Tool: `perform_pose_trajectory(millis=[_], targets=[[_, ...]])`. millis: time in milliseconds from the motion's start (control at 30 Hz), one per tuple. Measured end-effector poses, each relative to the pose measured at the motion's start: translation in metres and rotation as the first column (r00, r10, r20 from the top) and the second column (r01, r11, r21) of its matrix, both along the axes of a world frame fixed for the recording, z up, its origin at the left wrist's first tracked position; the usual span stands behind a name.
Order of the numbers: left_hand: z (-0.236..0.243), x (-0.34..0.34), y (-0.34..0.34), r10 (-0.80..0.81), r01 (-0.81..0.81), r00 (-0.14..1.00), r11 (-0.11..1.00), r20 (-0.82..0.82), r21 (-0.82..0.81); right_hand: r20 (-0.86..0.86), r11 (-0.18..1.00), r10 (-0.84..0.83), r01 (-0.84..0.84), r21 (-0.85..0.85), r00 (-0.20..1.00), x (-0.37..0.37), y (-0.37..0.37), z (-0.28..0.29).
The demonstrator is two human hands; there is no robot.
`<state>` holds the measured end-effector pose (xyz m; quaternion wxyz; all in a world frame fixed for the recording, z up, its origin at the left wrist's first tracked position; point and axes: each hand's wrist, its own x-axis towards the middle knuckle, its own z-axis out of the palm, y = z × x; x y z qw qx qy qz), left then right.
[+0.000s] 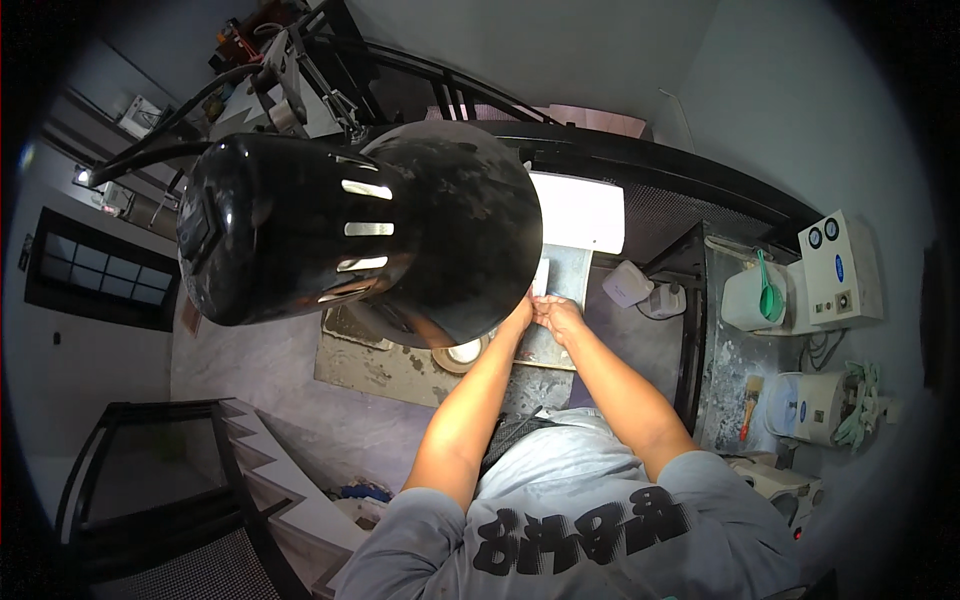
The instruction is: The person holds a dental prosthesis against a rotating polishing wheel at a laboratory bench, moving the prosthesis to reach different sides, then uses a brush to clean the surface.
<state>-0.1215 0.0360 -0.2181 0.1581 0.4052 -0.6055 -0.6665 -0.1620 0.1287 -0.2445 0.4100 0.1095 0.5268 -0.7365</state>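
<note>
My left hand and my right hand meet over a grey metal work surface, fingers closed and touching each other. Whatever they hold between them is too small to make out. Just beyond the fingertips shows a narrow white piece; whether it is gripped or lies behind I cannot tell. A large black lamp shade hangs close to my left hand and covers part of the bench. Partly under it sits a round bowl with something white inside.
Beyond my hands lies a bright white panel. To the right are two whitish plastic jugs, a side counter with a green scoop in a white container, a brush, and a boxy machine with gauges.
</note>
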Motion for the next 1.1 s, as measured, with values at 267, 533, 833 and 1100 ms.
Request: perform_pose_trajectory(millis=[267, 533, 833, 1100], targets=[[-0.016, -0.002, -0.007, -0.020, 0.019, 1.000, 1.000, -0.016, -0.010, 0.035, 1.000, 0.027, -0.027, 0.009, 0.999, -0.008, -0.002, -0.003], [-0.012, -0.014, -0.002, 0.033, -0.029, 0.999, 0.991, -0.028, 0.129, 0.066, 0.999, -0.029, 0.027, 0.040, 0.997, -0.023, 0.001, -0.010], [-0.024, 0.007, -0.003, 0.006, 0.013, 0.999, 0.922, -0.047, 0.386, -0.109, 0.986, 0.136, -0.123, 0.113, 0.985, -0.014, 0.013, 0.022], [-0.025, -0.003, 0.004, 0.148, -0.052, 0.986, 0.695, -0.072, 0.717, -0.205, 0.881, 0.367, -0.268, 0.391, 0.907, -0.044, 0.008, 0.025]])
